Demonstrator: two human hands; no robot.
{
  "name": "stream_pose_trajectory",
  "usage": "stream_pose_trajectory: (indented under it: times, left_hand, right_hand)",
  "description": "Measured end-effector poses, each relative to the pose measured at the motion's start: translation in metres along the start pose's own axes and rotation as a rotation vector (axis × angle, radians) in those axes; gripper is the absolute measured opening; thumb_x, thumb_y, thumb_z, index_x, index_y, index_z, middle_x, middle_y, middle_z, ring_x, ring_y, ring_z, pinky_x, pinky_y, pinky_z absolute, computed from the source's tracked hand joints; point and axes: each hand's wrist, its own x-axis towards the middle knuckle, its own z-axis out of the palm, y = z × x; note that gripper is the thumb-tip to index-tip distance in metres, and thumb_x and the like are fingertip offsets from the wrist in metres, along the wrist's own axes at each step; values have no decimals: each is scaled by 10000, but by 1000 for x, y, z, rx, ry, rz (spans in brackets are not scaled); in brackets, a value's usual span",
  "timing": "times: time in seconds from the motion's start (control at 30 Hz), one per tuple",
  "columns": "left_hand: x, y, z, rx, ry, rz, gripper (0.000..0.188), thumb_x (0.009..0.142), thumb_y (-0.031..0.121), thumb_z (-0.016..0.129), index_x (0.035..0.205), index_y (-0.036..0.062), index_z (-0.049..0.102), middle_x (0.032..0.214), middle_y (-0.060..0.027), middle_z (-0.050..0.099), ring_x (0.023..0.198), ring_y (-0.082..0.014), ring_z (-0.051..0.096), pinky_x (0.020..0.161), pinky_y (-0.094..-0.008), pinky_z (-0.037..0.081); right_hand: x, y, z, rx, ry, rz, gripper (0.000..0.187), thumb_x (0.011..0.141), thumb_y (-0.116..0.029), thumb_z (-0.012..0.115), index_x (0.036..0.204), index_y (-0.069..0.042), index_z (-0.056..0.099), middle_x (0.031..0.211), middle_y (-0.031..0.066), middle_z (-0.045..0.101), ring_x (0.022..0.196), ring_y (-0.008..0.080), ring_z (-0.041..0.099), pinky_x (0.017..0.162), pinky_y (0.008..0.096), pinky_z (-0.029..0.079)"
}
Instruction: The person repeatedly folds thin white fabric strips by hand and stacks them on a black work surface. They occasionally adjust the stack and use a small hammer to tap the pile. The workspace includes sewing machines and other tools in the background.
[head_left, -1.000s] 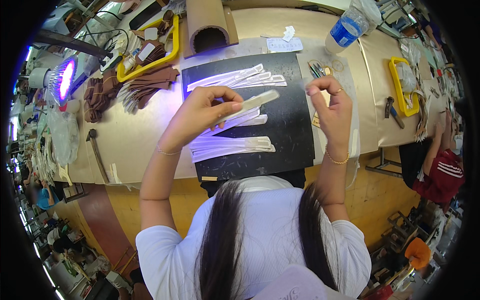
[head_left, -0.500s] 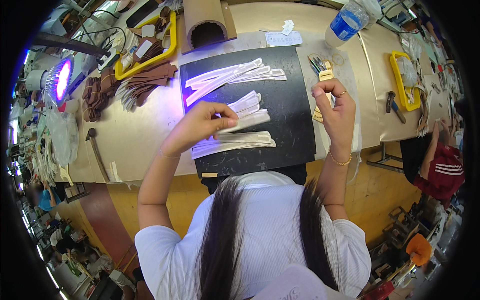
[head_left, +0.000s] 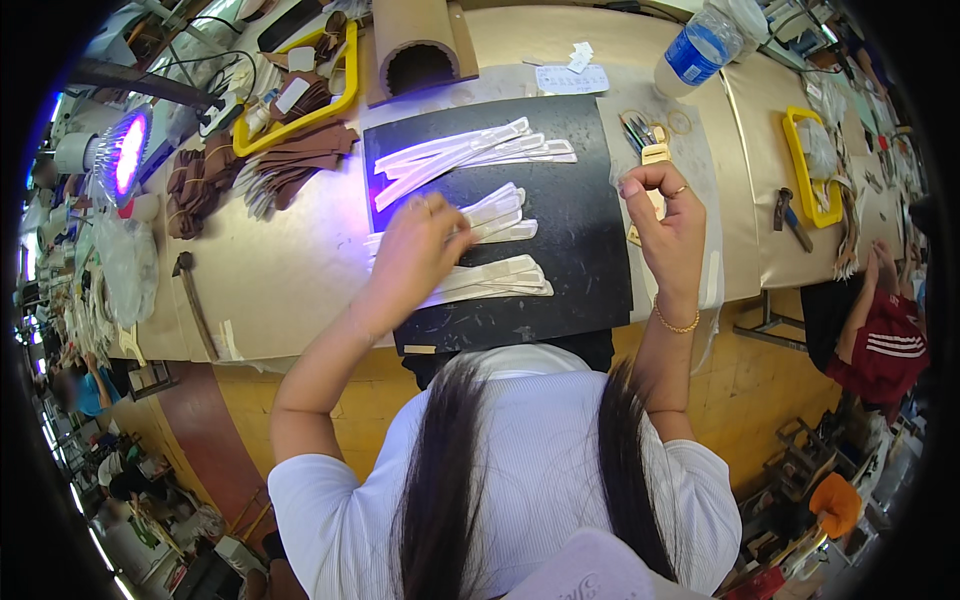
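Note:
My left hand (head_left: 425, 243), smeared by motion, hovers over the left ends of the white strips; its fingers are bent, and whether anything is in them does not show. Under and beside it are a middle group of white strips (head_left: 500, 212) and a nearer fanned group (head_left: 500, 280). A farther group (head_left: 480, 155) glows in purple light. All lie on a black board (head_left: 590, 220). At the board's right edge my right hand (head_left: 668, 225) is raised with thumb and forefinger pinched together. What sits between those fingertips is too small to name.
A purple-lit lamp (head_left: 128, 155) shines from the left. Brown strips (head_left: 305, 155), a yellow basket (head_left: 350, 80) and a hammer (head_left: 195, 305) lie left. A cardboard tube (head_left: 415, 35) stands behind; a bottle (head_left: 695, 55) and another hammer (head_left: 792, 220) are right. A co-worker (head_left: 885, 330) sits far right.
My left hand has moved away from me and lost its grip on the white strip seen earlier. The nearest strip group is more fanned. My right hand has barely shifted.

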Motion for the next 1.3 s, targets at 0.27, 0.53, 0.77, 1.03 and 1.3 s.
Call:
stream_pose_trajectory:
  times: [0.27,0.53,0.77,1.03,1.3]
  left_hand:
    - [69,-37,17,185,174,-49,231,849,202,719,1029,57,713,1008,-120,630,978,-317,599,868,-417,479]
    - [68,-20,0,-414,89,-164,190,863,139,722,1008,17,707,854,-67,698,747,-165,634,686,-301,491]
    - [49,35,-35,-882,2,-223,180,894,121,724,987,-30,690,848,-5,666,749,-49,568,666,-202,451]
    - [43,42,-41,-662,50,-137,167,880,125,720,967,-16,707,813,-25,683,686,-54,576,621,-219,455]
    - [38,53,-46,-390,148,58,138,848,100,705,938,-3,696,817,-92,668,695,-169,606,608,-286,462]
  right_hand:
    - [0,-7,2,-72,15,-45,85,842,-54,671,855,30,661,785,79,665,748,160,611,706,282,483]
    - [10,-4,36,-536,122,-402,95,784,-94,723,812,-78,634,771,31,618,735,190,597,811,355,386]
    - [10,-26,72,-537,87,-572,128,765,-104,747,841,-112,645,813,6,625,775,180,604,865,382,366]
    - [8,-33,67,-543,38,-587,76,826,-125,730,879,-107,678,831,3,648,795,156,617,892,387,359]
    - [9,-36,64,-565,1,-604,63,830,-132,716,873,-111,674,815,-13,632,768,154,605,907,410,351]
